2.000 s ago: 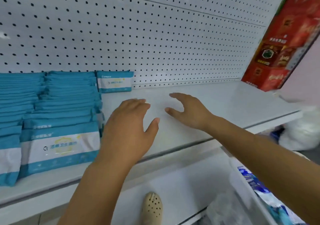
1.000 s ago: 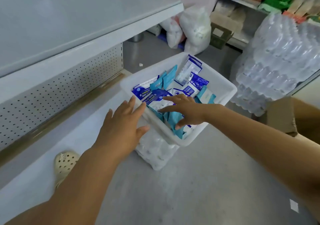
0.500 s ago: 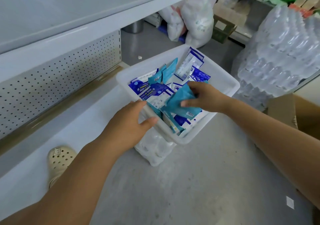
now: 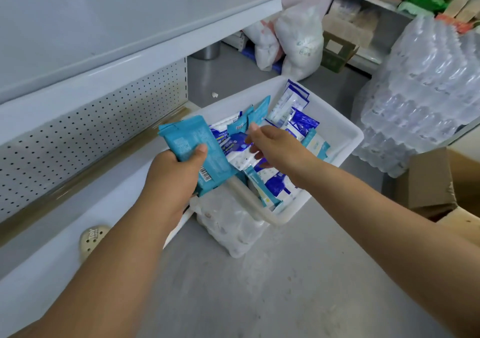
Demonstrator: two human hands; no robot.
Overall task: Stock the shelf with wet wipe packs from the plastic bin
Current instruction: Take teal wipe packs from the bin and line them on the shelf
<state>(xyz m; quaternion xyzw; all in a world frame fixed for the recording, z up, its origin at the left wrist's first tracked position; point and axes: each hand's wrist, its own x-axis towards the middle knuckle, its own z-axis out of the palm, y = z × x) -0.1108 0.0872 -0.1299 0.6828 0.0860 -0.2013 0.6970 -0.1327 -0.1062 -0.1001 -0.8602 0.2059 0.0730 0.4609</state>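
A white plastic bin (image 4: 345,140) sits on a wrapped pack of bottles on the floor, filled with several teal and dark blue wet wipe packs (image 4: 302,123). My left hand (image 4: 172,171) grips a teal wet wipe pack (image 4: 193,143) by its lower part, above the bin's left edge, barcode side facing me. My right hand (image 4: 275,146) hovers over the packs in the bin's middle, fingers loosely bent and holding nothing. The white shelf (image 4: 109,23) runs along the upper left, its visible top bare.
A lower shelf ledge (image 4: 78,207) and perforated back panel (image 4: 85,130) lie to the left. Stacked shrink-wrapped water bottles (image 4: 426,93) stand right of the bin, a cardboard box (image 4: 439,181) beside them. White sacks (image 4: 298,39) lie behind. My shoe (image 4: 92,239) shows below the ledge.
I turned from the shelf down to the bin. My right hand lifted a teal pack out; it now sits in my left hand, and my right hand is back over the bin, holding nothing.
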